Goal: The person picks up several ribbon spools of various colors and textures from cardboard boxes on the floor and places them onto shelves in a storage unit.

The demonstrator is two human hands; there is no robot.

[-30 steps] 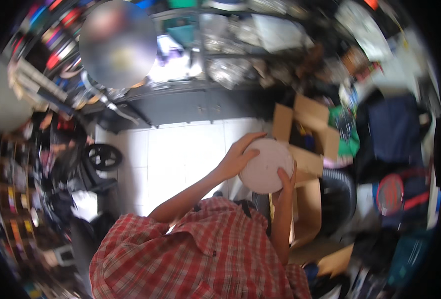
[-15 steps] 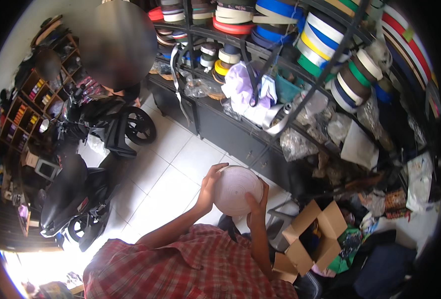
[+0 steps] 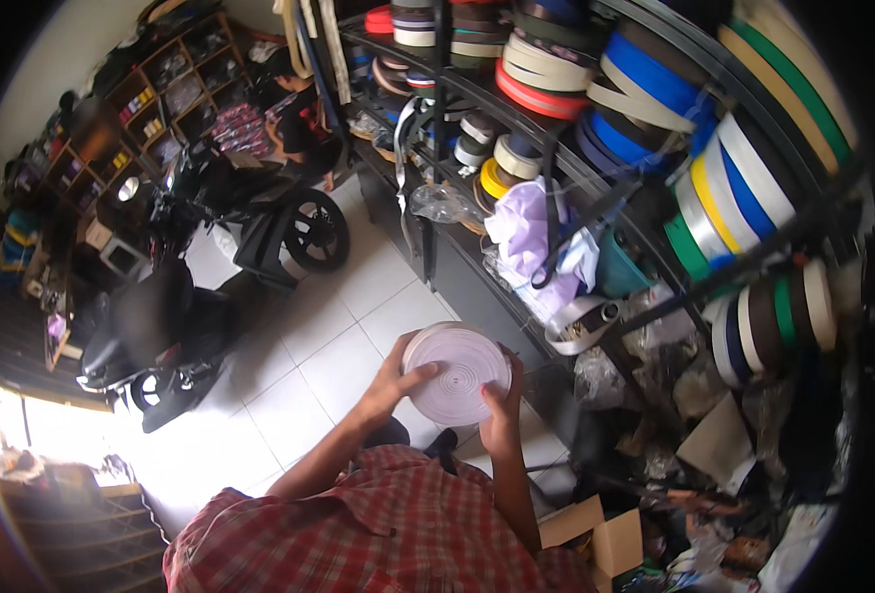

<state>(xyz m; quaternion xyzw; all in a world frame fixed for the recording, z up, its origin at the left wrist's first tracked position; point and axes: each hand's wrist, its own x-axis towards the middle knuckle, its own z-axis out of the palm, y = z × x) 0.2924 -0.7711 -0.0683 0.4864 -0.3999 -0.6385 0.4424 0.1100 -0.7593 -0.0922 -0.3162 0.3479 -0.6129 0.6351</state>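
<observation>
A thick roll of white webbing tape (image 3: 460,395), wound in a flat spiral, is held in front of my chest between both hands. My left hand (image 3: 393,378) grips its left side, with the thumb lying across the face. On the opposite side, my right hand (image 3: 501,400) clasps the rim and its thumb presses on the face near the lower right. The fingers behind the roll are mostly hidden.
Black metal shelving (image 3: 645,262) with several coloured webbing rolls (image 3: 724,198) runs along the right. A black motorcycle (image 3: 250,232) stands at the left on white tiles (image 3: 324,381). Beyond it a person (image 3: 304,124) crouches. An open cardboard box (image 3: 595,534) sits at lower right.
My view has swung toward the right, so the shelves fill more of it and the cardboard box sits lower. My left thumb has come onto the roll's face; both hands still hold it.
</observation>
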